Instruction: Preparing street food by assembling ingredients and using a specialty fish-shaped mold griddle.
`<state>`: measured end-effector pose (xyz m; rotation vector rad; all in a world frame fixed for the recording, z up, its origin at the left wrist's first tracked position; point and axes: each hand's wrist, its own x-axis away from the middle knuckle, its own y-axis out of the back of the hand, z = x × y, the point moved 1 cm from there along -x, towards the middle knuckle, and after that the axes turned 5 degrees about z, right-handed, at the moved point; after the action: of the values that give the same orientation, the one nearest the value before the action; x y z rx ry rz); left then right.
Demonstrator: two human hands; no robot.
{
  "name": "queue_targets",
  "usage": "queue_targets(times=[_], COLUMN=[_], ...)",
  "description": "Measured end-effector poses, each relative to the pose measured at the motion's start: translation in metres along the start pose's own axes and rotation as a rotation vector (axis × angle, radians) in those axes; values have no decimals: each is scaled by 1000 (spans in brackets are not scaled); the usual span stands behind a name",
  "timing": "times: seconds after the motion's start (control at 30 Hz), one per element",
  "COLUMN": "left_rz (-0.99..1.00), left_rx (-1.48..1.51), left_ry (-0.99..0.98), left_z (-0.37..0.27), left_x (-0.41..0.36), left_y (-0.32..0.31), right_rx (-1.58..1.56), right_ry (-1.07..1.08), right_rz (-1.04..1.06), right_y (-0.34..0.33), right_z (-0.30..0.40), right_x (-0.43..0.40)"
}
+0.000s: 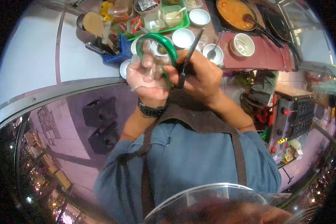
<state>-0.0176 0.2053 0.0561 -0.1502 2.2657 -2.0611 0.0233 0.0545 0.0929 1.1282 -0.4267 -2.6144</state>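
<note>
My left hand [149,74], in a clear plastic glove with a dark watch [152,109] at its wrist, is turned palm up with its fingers curled. A green ring-shaped band [159,39] bearing writing loops around its fingertips; whether these fingers grip it is not plain. My bare right hand [203,74] pinches the band's right side between thumb and fingers. That same hand also holds a slim dark utensil, apparently a knife [193,50], tip pointing up and away. Beyond both hands stand several white bowls [183,38], partly hidden by the fingers and band.
At the back right a pan [236,14] holds orange stew and a ladle. Near it are a white cup [242,44] and a bowl with a spoon [212,54]. A green tray [184,22] carries food containers; a blue basket [123,49] sits left.
</note>
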Motion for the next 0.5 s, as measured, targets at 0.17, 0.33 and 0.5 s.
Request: queue_targets(times=[0.17,0.33,0.5], left_rz=[-187,58,-205], left_rx=[-148,-829,-953], left_ry=[-16,254,67], left_z=[4,-18,-2], left_x=[-1,-13,-15], left_y=[-6,-6,-17], right_rx=[-12,-96,-144], right_ry=[-118,-214,-204], right_rz=[79,402,391], right_y=[2,32,34], right_z=[-9,-27,-16], right_x=[1,-10,-11])
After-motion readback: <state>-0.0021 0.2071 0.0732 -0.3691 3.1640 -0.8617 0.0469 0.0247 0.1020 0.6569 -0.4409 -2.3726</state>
